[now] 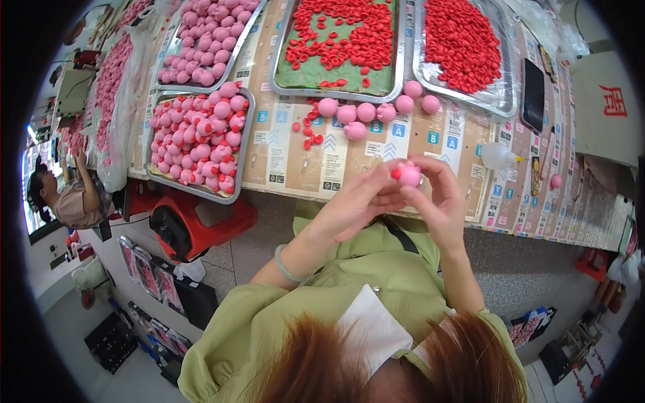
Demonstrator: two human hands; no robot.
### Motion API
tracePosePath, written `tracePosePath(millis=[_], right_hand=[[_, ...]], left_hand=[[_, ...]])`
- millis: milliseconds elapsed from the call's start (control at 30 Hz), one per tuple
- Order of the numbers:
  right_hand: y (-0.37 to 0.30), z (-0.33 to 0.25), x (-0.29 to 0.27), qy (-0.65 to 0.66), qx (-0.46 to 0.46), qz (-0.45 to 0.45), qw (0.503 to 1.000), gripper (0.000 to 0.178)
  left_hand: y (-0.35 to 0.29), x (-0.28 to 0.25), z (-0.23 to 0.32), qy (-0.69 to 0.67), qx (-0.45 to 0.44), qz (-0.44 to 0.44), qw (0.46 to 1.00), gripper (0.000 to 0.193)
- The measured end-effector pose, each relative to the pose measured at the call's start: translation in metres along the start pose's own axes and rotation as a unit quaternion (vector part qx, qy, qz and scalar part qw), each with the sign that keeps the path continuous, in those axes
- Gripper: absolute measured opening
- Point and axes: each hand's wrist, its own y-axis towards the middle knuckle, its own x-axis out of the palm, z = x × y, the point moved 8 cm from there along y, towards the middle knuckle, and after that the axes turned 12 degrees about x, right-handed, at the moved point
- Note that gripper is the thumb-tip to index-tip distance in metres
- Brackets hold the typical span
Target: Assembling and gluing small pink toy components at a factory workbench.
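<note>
My left hand (363, 201) and my right hand (441, 205) meet just off the table's near edge, around a small pink pig-like ball (409, 176). The right thumb and fingers hold the ball. At its left side shows a small red ring-like piece (396, 174), pinched by the left fingertips against the ball. Beyond my hands, a loose row of pink balls (366, 111) lies on the table, with several red pieces (308, 140) scattered to their left.
Metal trays hold red pieces (463, 47), more red pieces on a green base (342, 40), plain pink balls (208, 40) and pink balls with red parts (198, 138). A phone (532, 94) and a squeeze bottle (497, 156) lie right. A red stool (201, 221) stands left; another person (74, 195) sits beyond.
</note>
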Motion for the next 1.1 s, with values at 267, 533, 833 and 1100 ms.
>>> tracePosePath(millis=[267,533,833,1100], right_hand=[[0.025,0.031,-0.036,-0.288,0.062,0.069,0.953,0.027],[-0.031,0.018,-0.102,-0.167,-0.057,0.413,0.893,0.045],[-0.014,0.073,-0.15,-0.082,0.031,0.403,0.911,0.061],[-0.006,0.068,-0.137,0.127,0.05,0.327,0.935,0.034]], left_hand=[[-0.03,-0.078,0.114,0.706,0.308,0.243,0.589,0.018],[-0.022,-0.083,0.112,0.702,0.267,0.247,0.613,0.015],[-0.016,-0.082,0.101,0.536,0.338,0.231,0.739,0.013],[0.005,-0.036,0.041,0.008,0.142,0.077,0.987,0.017]])
